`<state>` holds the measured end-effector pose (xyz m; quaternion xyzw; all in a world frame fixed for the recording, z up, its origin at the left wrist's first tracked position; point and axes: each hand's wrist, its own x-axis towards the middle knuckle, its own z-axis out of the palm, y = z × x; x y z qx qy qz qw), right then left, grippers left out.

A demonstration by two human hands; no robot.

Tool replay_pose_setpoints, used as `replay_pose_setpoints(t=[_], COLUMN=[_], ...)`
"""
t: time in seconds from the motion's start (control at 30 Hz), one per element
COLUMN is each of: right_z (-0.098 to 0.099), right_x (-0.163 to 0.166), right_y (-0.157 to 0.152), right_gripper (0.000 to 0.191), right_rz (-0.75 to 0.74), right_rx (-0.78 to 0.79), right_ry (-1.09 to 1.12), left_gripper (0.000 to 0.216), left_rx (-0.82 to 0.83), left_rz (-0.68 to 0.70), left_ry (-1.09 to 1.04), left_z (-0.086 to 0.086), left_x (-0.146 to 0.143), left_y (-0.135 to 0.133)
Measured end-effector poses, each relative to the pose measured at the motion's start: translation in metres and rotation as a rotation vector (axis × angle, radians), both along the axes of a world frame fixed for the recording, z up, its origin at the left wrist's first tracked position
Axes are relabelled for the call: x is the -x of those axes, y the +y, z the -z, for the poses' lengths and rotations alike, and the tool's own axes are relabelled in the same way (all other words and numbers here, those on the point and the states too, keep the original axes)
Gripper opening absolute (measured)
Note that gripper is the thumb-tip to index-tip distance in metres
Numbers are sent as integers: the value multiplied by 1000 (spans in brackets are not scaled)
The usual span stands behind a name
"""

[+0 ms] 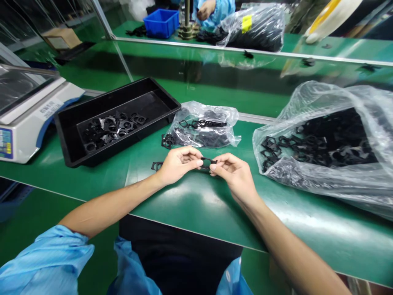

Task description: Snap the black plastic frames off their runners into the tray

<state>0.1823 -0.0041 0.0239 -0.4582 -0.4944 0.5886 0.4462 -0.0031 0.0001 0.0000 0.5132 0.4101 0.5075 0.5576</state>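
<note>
From my remote seat, the head camera showed the left hand [179,166] and the right hand [235,178] closed in a pinch, each gripping one side of a small black frame [209,163] between thumb and fingertips, just above the middle of the green surface [196,213]. Just left of the left hand, a loose frame [157,166] lay on the surface, and another [168,141] sat at the edge of a small clear bag [227,139] on the far side. Farther left, a black tray [147,88] held a heap of frames [112,127], with a digital scale [18,143] at the left edge. To the right lay a large clear bag [310,102] full of frames. Far off, a co-worker's hand [206,9] showed near a blue bin [161,23]. I judged the thin frame most at risk: too much twist between the two pinches could bend or crack it, and a slip could drop it among the loose frames. A forearm brushing the slick bag could also send frames across the surface.
</note>
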Motion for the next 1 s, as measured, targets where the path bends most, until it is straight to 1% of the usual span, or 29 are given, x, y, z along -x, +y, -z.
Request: replay_pose_setpoints(t=[0.13, 0.23, 0.4, 0.53, 0.67, 0.77, 0.9, 1.0], right_z=[3, 4, 3, 3, 1, -1, -1, -1], right_x=[0, 0, 1, 1, 0, 0, 0, -1], right_y=[2, 1, -2, -4, -3, -2, -1, 0], right_gripper=[38, 35, 35, 36, 42, 43, 42, 41], right_rz=[15, 24, -5, -2, -10, -21, -16, -16], right_rx=[21, -17, -89, -121, -88, -49, -29, -10], right_ry=[-19, -45, -109, -144, -108, -65, -52, -46], left_gripper=[35, 35, 35, 35, 37, 38, 34, 29], left_rx=[56, 52, 27, 60, 134, 159, 141, 85], left_rz=[-7, 13, -5, 19, 94, 125, 125, 134], left_ry=[7, 13, 6, -11, -85, -112, -45, 10], left_z=[4, 6, 6, 5, 4, 3, 4, 3], left_x=[-1, 0, 1, 1, 3, 4, 6, 7], left_y=[1, 2, 3, 3, 2, 3, 4, 4])
